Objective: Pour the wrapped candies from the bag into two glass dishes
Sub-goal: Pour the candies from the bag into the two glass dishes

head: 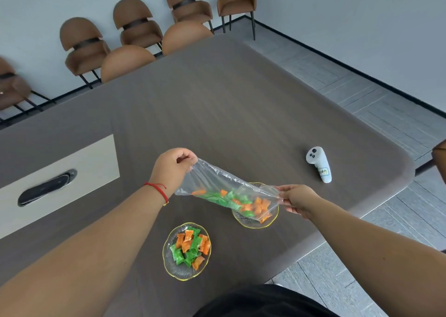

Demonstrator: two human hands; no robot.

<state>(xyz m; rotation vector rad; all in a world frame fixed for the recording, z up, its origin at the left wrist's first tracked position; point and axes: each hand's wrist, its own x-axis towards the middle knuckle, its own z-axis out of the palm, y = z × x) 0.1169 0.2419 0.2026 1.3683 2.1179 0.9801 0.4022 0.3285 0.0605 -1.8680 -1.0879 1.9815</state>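
Table [241, 104]: bag [224, 186] hides far dish [270, 222] rim.

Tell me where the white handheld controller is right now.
In the head view, the white handheld controller lies on the grey-brown table near its right edge, beyond the right hand and the gold-rimmed glass dish under the clear plastic bag.

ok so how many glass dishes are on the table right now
2. One glass dish sits nearer the person, filled with green and orange candies. The other dish lies to its right, partly covered by the clear bag tipped over it.
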